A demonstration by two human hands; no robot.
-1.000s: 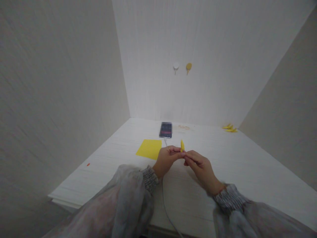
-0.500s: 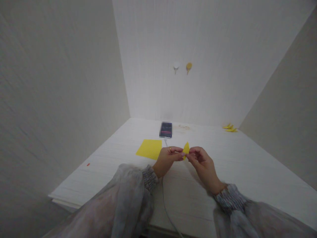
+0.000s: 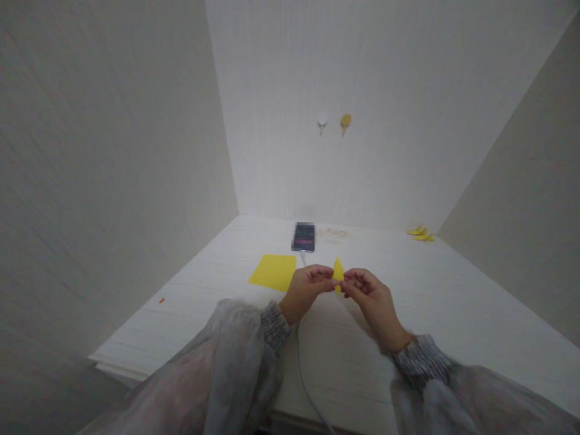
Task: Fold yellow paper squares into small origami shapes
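Yellow paper (image 3: 338,269) between both hands (image 3: 309,289)

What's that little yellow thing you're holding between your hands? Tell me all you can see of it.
The yellow piece looks like thin paper folded small, plain bright yellow, with a pointed tip upward. It stands roughly upright, held up over the white table rather than lying on it. The left hand pinches its left edge and the right hand its right edge, both with the fingertips. Its folds are too small to make out.
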